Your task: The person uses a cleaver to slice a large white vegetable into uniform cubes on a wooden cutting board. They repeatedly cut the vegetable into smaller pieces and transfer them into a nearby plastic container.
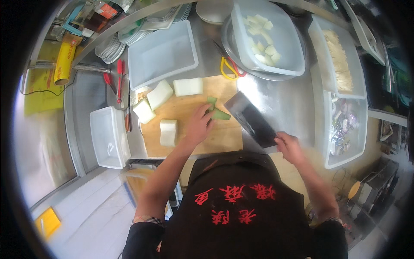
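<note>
My left hand (201, 124) is over the wooden cutting board (194, 142), its fingertips on pieces of green rind (221, 114), which they partly cover. The handle of a broad, dark-bladed cleaver (254, 121) is in my right hand (289, 145). Its blade is held just off the board's right edge, tilted up to the left. Around my left hand lie peeled pale melon-like blocks: one at the back (188, 87), two at the left (159, 95) (144, 110) and one near the front (168, 132).
Behind the board stands a pale plastic tub (163, 77). Yellow-and-red-handled scissors (230, 68) lie at the board's back edge. A tub of pale cut chunks (299, 64) sits in a metal basin (228, 39). Food tubs (362, 129) line the right; a white tub (103, 139) stands left, near red-handled tongs (120, 81).
</note>
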`<state>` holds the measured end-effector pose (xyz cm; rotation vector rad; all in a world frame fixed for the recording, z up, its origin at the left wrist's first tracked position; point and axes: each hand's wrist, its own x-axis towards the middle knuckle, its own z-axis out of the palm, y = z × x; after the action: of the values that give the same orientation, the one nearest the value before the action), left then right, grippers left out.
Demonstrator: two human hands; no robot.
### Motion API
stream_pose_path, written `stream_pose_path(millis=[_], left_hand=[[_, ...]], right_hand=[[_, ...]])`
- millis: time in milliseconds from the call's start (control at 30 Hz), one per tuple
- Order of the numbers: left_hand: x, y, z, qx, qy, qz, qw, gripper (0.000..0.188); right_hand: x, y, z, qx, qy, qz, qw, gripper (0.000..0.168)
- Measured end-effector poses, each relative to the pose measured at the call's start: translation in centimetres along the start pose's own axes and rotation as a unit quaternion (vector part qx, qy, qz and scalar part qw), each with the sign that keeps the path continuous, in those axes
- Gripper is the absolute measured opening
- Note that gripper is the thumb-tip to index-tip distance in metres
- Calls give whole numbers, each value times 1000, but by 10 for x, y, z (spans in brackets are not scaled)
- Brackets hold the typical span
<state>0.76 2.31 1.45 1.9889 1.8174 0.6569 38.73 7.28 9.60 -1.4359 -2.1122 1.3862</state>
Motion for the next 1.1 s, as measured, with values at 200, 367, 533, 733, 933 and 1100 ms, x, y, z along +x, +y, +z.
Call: stream_pose_path(millis=[200, 367, 533, 733, 933, 1100], left_hand=[[-17, 7, 20, -26, 128, -74, 989, 56], [-40, 6, 41, -41, 194, -136, 971, 69], [-40, 6, 49, -31, 192, -178, 965, 72], [-27, 33, 52, -18, 261, -201, 944, 69], [-103, 54, 50, -67, 307, -279, 907, 75], [-201, 90, 12, -42, 394, -323, 859, 80]], right_hand=[[32, 31, 51, 162, 15, 181, 970, 15], [51, 40, 90, 135, 36, 131, 981, 15], [71, 7, 114, 105, -39, 106, 988, 16], [50, -3, 169, 85, -105, 64, 989, 18], [-1, -27, 188, 115, -176, 14, 978, 16], [-50, -66, 212, 128, -298, -28, 946, 9]])
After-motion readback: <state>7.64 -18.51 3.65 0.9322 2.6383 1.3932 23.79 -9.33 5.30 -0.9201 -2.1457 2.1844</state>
